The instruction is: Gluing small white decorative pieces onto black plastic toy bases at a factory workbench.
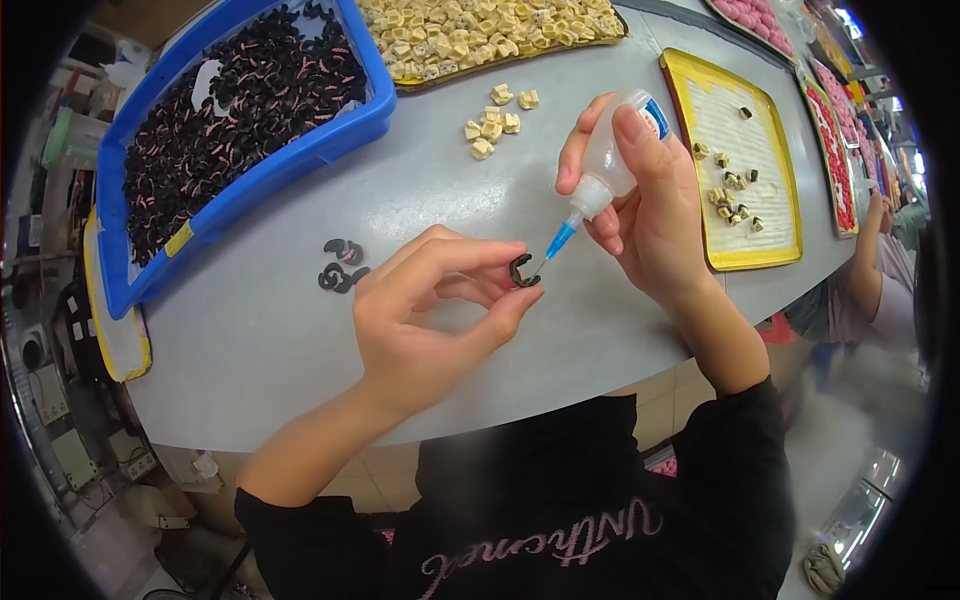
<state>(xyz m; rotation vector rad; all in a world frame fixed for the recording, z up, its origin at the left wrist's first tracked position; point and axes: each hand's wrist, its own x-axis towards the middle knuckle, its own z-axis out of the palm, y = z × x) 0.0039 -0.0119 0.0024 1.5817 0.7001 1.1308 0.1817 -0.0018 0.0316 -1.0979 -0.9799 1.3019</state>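
Between the thumb and fingertips of my left hand (pixel 425 310) is a small black C-shaped piece (pixel 521 271), its gap facing right. My right hand (pixel 655 190) grips a clear squeeze glue bottle (pixel 610 165), tilted with its blue needle tip (pixel 560 242) pointing down and left. The thin needle end meets or nearly touches the black piece; I cannot tell which. A few loose black curved pieces (pixel 343 252) lie on the table left of my left hand. Several cream-coloured small blocks (pixel 492 130) lie beyond my hands.
A blue bin (pixel 375 110) full of black and pink curved pieces stands at the left. Behind is a tray heaped with cream blocks (pixel 480 40). At the right, a yellow-rimmed tray (pixel 755 265) holds several cream-and-black pieces (pixel 738 212). Another person's arm (pixel 868 260) shows at far right.
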